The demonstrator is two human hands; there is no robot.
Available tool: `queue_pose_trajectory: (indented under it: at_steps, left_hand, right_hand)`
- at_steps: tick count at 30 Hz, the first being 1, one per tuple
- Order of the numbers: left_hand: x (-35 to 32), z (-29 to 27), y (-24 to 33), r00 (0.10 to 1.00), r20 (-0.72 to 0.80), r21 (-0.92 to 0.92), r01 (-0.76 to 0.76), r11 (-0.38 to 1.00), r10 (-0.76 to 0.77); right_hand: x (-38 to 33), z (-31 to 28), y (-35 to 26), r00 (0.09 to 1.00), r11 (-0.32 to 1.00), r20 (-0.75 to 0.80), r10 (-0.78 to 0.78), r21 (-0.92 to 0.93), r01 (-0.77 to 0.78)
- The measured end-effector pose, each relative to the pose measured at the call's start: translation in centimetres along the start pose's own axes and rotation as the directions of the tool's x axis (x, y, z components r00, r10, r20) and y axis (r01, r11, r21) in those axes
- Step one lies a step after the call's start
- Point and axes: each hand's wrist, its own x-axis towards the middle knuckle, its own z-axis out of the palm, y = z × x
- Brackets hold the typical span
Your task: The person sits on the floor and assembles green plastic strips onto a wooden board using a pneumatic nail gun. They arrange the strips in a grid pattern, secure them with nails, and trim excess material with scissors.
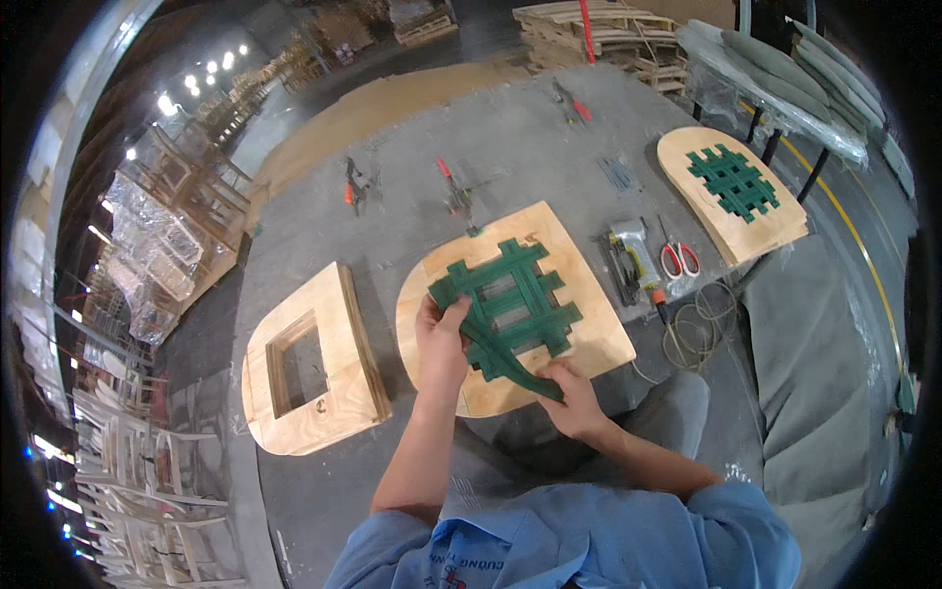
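One arch-ended board of pale plywood is lying before the person, bearing a woven lattice of dark green webbing. Left hand, nearly closed, is pinching one flat, dark green webbing strip between thumb and fingers over the left side of the board; right hand, thumb and fingers pressed together, is pinching the strip's lower end at the board's near edge.
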Motion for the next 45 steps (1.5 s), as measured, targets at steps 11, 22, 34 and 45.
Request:
queue_pose_trajectory:
  at_steps: [11,22,34,45]
  left_hand:
    - [-4.9,-3.1,2.3,0.94,0.327,0.081,-0.128,0.988,0.095]
    - [-8.8,2.9,-1.7,0.938,0.053,0.676,-0.286,0.679,0.342]
    - [-2.0,-3.5,-5.2,0.791,0.343,0.467,0.324,0.823,-0.506]
    - [8.7,-2.0,-8.6,0.935,0.206,0.624,0.101,0.775,-0.288]
  right_hand:
    - [1.3,-2.0,0.1,0.944,0.991,0.318,0.093,0.066,-0.12]
    - [2.8,5.3,-5.9,0.998,0.756,-0.065,-0.004,0.653,0.046]
    - [1.9,0.9,-0.1,0.734,0.148,0.664,0.14,0.719,-0.679]
    - [0.1,-1.9,0.8,0.777,0.897,0.53,0.339,0.066,-0.436]
